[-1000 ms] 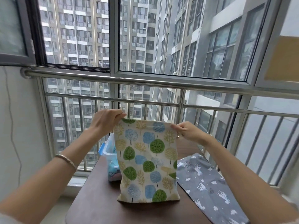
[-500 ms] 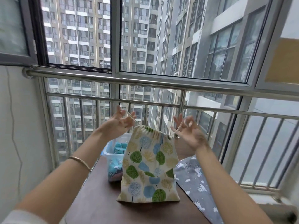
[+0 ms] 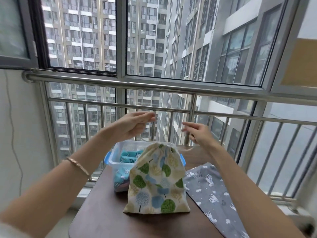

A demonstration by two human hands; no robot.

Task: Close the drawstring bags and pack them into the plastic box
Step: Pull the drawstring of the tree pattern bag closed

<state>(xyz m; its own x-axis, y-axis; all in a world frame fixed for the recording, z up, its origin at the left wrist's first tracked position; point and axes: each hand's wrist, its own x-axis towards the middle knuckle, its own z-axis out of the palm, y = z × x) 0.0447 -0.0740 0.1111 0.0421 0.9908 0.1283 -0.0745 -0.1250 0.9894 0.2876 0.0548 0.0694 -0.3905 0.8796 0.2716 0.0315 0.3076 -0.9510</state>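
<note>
A cream drawstring bag with a tree print (image 3: 157, 182) stands on the brown table (image 3: 103, 212), its mouth gathered shut at the top. My left hand (image 3: 132, 126) and my right hand (image 3: 199, 134) hover just above it, fingers stretched toward each other, with no cord visible between them. A white cord hangs down the bag's right side. Behind the bag sits the clear plastic box (image 3: 120, 146) with blue clips, and a teal patterned bag (image 3: 130, 156) lies inside it. A grey bag with white animals (image 3: 211, 191) lies flat on the table to the right.
A steel railing (image 3: 154, 86) and barred window run right behind the table's far edge. A white wall stands at the left. The table's near part is bare wood.
The tree-print bag went from flat and open to cinched shut as both hands pulled its cords outward. The hands have since come closer together above it and no longer show the cords.
</note>
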